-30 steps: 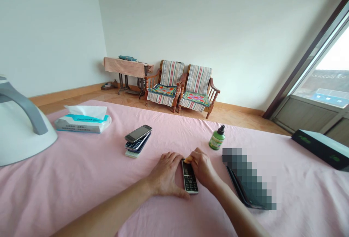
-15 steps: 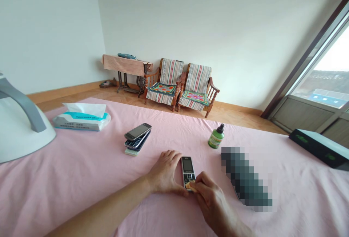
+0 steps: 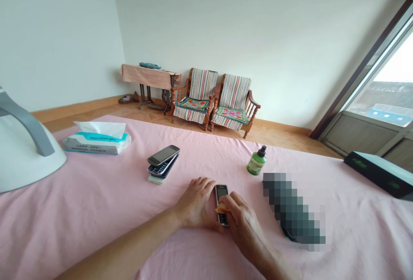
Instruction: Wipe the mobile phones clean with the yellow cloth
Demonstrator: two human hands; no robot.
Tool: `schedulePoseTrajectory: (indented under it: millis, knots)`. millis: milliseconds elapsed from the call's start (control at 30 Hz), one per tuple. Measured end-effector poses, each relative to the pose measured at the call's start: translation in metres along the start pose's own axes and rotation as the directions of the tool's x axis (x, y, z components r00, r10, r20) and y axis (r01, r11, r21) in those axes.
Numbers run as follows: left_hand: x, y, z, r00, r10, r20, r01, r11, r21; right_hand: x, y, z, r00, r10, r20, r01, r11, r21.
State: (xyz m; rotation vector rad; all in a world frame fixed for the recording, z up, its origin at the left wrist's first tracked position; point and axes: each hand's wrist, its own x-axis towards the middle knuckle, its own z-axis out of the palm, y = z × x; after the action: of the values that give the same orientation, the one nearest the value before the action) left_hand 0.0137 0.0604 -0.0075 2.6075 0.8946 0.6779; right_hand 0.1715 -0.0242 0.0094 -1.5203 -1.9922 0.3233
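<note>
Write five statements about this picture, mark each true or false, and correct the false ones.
1. The right hand pinches a small yellowish wad over the black-and-silver keypad phone. True.
2. The green plastic bottle with a black top lies on its side. False: it stands upright.
3. The left hand is at the keypad phone's left side. True.
4. The loose stack topped by a dark slab phone sits right of the keypad phone. False: it sits to the left.
5. White tissue pokes from the blue-and-white plastic-wrapped pack. True.
</note>
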Motion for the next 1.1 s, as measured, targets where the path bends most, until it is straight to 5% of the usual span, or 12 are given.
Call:
schedulePoseTrajectory:
  millis: [367,833,1100]
  knots:
    - [0.000,0.000,-0.002,1.000,-0.013,0.022,0.013,1.000,-0.005,-0.009,-0.002,-0.007,0.998,0.057,0.008,-0.058,0.975,0.213]
    - [0.000,-0.001,-0.002,0.999,-0.031,0.035,0.031,0.999,-0.013,-0.011,0.009,0.001,0.974,0.149,-0.171,-0.122,0.980,0.160]
    - [0.000,-0.001,-0.002,0.999,-0.023,0.028,0.024,1.000,-0.016,-0.016,0.004,-0.004,0.994,0.084,-0.071,-0.075,0.989,0.124]
